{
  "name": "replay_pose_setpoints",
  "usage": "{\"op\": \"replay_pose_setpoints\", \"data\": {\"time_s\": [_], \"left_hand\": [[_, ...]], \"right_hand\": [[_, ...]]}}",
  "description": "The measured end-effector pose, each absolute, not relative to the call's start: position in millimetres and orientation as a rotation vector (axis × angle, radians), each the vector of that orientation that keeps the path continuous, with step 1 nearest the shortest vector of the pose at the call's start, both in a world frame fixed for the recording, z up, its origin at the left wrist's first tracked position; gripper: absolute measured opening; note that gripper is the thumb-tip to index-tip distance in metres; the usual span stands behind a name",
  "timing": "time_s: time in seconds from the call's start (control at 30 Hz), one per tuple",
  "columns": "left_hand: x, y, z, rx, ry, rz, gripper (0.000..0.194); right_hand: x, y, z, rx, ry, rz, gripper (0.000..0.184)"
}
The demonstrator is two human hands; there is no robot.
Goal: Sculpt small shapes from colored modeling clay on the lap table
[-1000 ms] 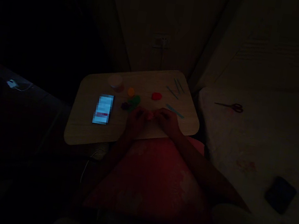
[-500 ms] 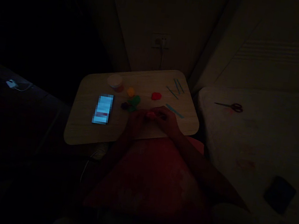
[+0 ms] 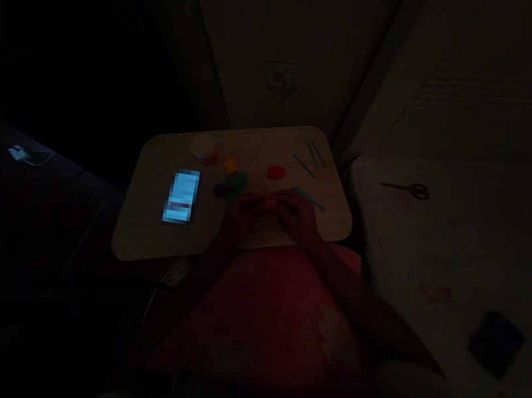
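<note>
Now the held lump (image 3: pixel 270 204), small and red, shows as a shorter patch between your fingertips; half a second ago it looked longer towards your right. That suggests you are turning or pressing it, though the gloom hides its exact shape. Your left hand (image 3: pixel 239 214) and right hand (image 3: pixel 299 216) come together over it, fingers closed on it from both sides; how firmly, you cannot tell.

Take that lump as the clock's centre, 12 pointing away from you. Your working space is tight at 9 to 10: the green lump (image 3: pixel 236 184) sits just beside your left hand, with the dark lump (image 3: pixel 220 190) touching or nearly touching it. The bright red lump (image 3: pixel 275 172) lies at 12, the flat stick (image 3: pixel 309 198) near your right knuckles towards 2. The near edge of the counter (image 3: pixel 149 238) runs close at 6, its right rim at 3. More room opens towards 8, below the glowing phone (image 3: pixel 181 196).
</note>
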State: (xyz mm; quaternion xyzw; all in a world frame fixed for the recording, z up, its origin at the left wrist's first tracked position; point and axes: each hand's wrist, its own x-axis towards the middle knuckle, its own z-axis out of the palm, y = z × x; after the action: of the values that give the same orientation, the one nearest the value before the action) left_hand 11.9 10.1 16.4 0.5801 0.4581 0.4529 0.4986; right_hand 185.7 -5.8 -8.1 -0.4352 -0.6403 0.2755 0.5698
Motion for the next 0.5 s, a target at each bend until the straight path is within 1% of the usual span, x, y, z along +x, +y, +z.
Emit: {"op": "replay_pose_setpoints", "data": {"time_s": [0.2, 0.5], "left_hand": [[11.6, 8.0, 15.4, 1.418, 1.154, 1.034, 0.038], [11.1, 8.5, 12.8, 1.429, 1.12, 1.04, 0.03]], "right_hand": [[189.1, -6.2, -6.9, -1.068, -1.555, 0.719, 0.025], [188.5, -9.1, -4.0, -1.11, -1.458, 0.839, 0.025]]}}
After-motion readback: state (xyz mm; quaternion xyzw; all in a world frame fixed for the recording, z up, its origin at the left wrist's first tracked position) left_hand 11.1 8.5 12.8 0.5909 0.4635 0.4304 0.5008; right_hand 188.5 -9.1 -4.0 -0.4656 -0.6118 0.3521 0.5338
